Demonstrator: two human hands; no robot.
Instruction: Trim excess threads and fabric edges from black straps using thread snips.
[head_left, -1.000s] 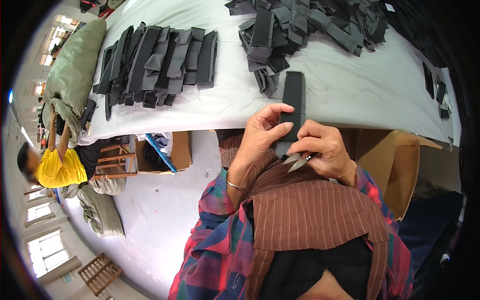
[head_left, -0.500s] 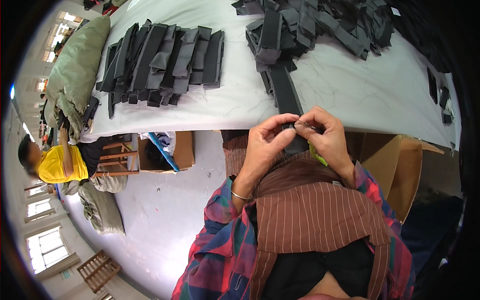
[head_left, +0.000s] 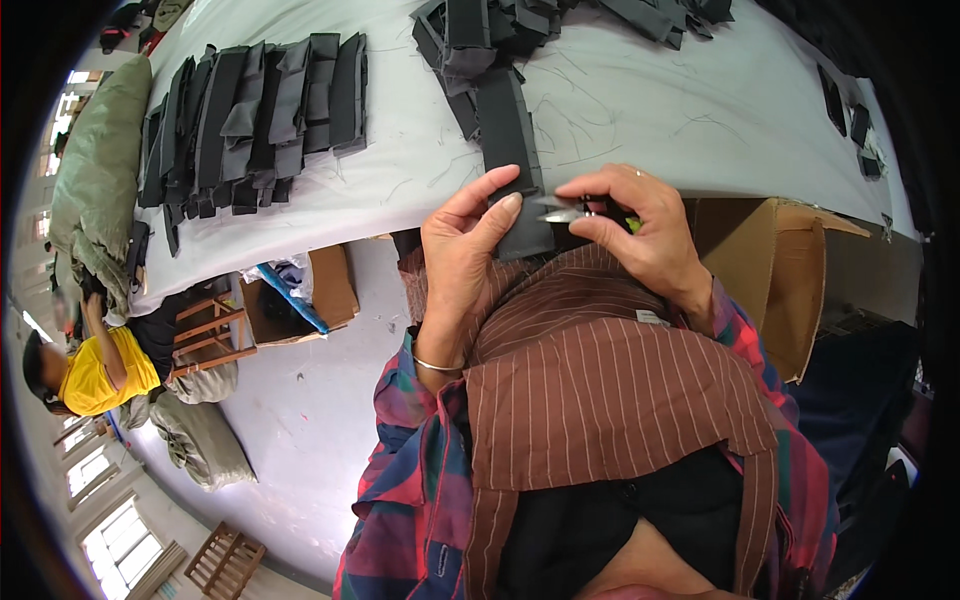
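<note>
Dark strip (head_left: 512,130) against heap (head_left: 510,20); stacked strips (head_left: 255,115) left, box (head_left: 745,255) right.

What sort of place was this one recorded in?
Probably a sewing workshop: the left hand holds a dark cloth strip, the right hand holds small scissors, and more strips lie bunched on a wide white table.

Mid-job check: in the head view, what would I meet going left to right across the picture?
Bulging green sack → row of dark strips → left hand → dark strip it holds → snips → right hand → right-side cardboard box → small dark pieces near the table's far right.
</note>
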